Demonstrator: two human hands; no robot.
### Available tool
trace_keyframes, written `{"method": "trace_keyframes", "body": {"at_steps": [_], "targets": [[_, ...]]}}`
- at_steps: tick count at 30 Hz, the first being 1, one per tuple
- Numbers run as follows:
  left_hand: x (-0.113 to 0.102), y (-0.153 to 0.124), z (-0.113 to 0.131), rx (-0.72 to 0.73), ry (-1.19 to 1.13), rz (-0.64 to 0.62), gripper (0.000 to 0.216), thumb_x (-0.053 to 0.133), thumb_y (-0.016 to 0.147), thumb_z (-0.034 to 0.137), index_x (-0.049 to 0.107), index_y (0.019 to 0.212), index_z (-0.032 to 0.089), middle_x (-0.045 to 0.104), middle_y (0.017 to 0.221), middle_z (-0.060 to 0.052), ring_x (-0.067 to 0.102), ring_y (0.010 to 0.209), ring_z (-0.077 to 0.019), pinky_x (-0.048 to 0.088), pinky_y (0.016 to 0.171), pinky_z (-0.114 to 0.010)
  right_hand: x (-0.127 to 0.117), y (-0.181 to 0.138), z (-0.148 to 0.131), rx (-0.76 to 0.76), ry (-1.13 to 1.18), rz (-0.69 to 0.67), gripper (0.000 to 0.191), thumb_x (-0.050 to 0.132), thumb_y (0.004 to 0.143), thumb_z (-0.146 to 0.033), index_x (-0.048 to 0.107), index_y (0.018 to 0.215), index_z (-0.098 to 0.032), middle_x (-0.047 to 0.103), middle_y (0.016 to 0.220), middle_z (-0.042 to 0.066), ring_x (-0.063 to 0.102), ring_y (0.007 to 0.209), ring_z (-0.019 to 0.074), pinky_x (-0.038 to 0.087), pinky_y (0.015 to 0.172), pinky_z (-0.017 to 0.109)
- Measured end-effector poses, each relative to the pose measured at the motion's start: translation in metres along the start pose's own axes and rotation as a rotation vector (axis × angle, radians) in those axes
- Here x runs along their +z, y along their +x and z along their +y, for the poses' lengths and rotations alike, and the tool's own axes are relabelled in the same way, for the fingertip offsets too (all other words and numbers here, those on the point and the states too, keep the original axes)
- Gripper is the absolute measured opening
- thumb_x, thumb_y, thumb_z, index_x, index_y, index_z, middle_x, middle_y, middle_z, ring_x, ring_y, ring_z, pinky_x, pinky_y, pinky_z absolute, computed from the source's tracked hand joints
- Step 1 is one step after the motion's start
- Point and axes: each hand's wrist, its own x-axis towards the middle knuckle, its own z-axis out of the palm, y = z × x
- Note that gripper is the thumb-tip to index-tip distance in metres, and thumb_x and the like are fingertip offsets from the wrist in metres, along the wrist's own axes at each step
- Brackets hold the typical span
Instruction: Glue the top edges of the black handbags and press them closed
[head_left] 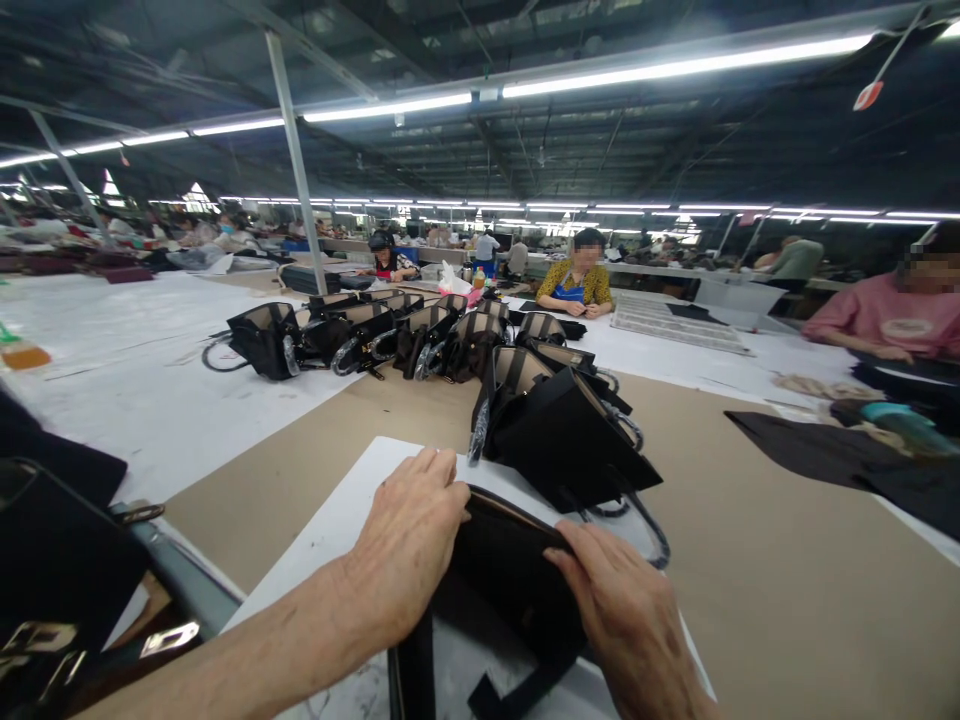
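A black handbag stands in front of me over a white board, its upper edge between my two hands. My left hand grips the left end of that edge, fingers curled over it. On the right end, my right hand pinches the edge between thumb and fingers. Dark straps hang down from the bag's near side. Just beyond it sits another black handbag, tilted, with a plastic-wrapped handle. The bag's lower part is partly out of sight.
Several black handbags stand in a row across the brown paper. Black pieces with gold metal clasps lie at the near left. Dark flat material lies at right. Co-workers sit across the table, one in a yellow top, another in pink.
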Motion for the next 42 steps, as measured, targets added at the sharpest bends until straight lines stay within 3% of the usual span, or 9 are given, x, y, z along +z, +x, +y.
{"method": "trace_keyframes", "body": {"at_steps": [5,9,12,20,25,33,38,42], "targets": [[0.002,0.005,-0.008,0.093,-0.153,0.094,0.016,0.041,0.081,0.012,0.055,0.075,0.016,0.051,0.111,-0.006,0.045,0.100,-0.0209,0.039,0.084,-0.034,0.004,-0.004,0.004,0.010,0.001,-0.021,0.024,0.039,0.093,-0.025,0.058,0.100,-0.011,0.063,0.082,0.010,0.061,0.076,0.0214,0.049,0.069,0.031],[0.008,0.010,-0.015,0.040,-0.301,0.064,0.009,0.045,0.074,0.011,0.049,0.070,0.018,0.055,0.081,-0.001,0.050,0.076,-0.0145,0.040,0.069,-0.026,0.008,-0.008,0.008,0.006,0.011,-0.021,0.023,0.042,0.092,-0.026,0.057,0.101,-0.012,0.063,0.085,0.010,0.062,0.079,0.0214,0.048,0.070,0.030],[0.011,0.012,-0.017,0.000,-0.336,0.083,0.008,0.046,0.071,0.012,0.046,0.066,0.019,0.055,0.071,0.001,0.049,0.068,-0.0135,0.036,0.062,-0.025,0.010,-0.009,0.010,0.003,0.019,-0.008,0.023,0.042,0.092,-0.027,0.057,0.101,-0.012,0.063,0.084,0.010,0.062,0.078,0.0211,0.049,0.069,0.029],[0.015,0.017,-0.021,0.012,-0.366,0.088,0.007,0.045,0.068,0.013,0.044,0.064,0.019,0.053,0.065,0.002,0.046,0.063,-0.0123,0.030,0.058,-0.023,0.009,-0.007,0.008,0.072,0.055,-0.035,0.024,0.041,0.092,-0.029,0.058,0.100,-0.014,0.063,0.085,0.008,0.061,0.079,0.0197,0.048,0.070,0.028],[0.017,0.018,-0.022,0.021,-0.392,0.099,0.009,0.045,0.068,0.013,0.041,0.062,0.018,0.050,0.062,0.003,0.043,0.061,-0.0114,0.026,0.056,-0.023,0.011,-0.007,0.009,0.037,0.028,0.001,0.024,0.040,0.093,-0.029,0.058,0.099,-0.014,0.062,0.082,0.007,0.060,0.075,0.0185,0.046,0.067,0.027],[0.019,0.019,-0.022,0.073,-0.401,0.160,0.012,0.040,0.069,0.009,0.036,0.064,0.019,0.044,0.059,0.004,0.039,0.057,-0.0107,0.023,0.055,-0.024,0.017,0.004,-0.009,-0.079,-0.291,0.089,0.026,0.041,0.090,-0.019,0.059,0.102,-0.006,0.060,0.089,0.014,0.053,0.081,0.0295,0.039,0.075,0.044],[0.022,0.018,-0.024,0.090,-0.404,0.161,0.013,0.039,0.071,0.009,0.034,0.064,0.019,0.044,0.059,0.004,0.038,0.056,-0.0107,0.022,0.054,-0.024,0.020,0.015,-0.021,-0.064,-0.176,0.074,0.033,0.036,0.093,-0.027,0.059,0.100,-0.004,0.058,0.086,0.014,0.051,0.077,0.0248,0.039,0.070,0.037],[0.022,0.016,-0.023,0.087,-0.403,0.146,0.013,0.038,0.072,0.010,0.034,0.065,0.019,0.044,0.060,0.004,0.039,0.056,-0.0108,0.023,0.053,-0.024,0.019,0.018,-0.022,-0.028,-0.137,0.036,0.029,0.037,0.093,-0.026,0.059,0.096,-0.008,0.055,0.078,0.009,0.049,0.070,0.0220,0.036,0.064,0.034]]}}
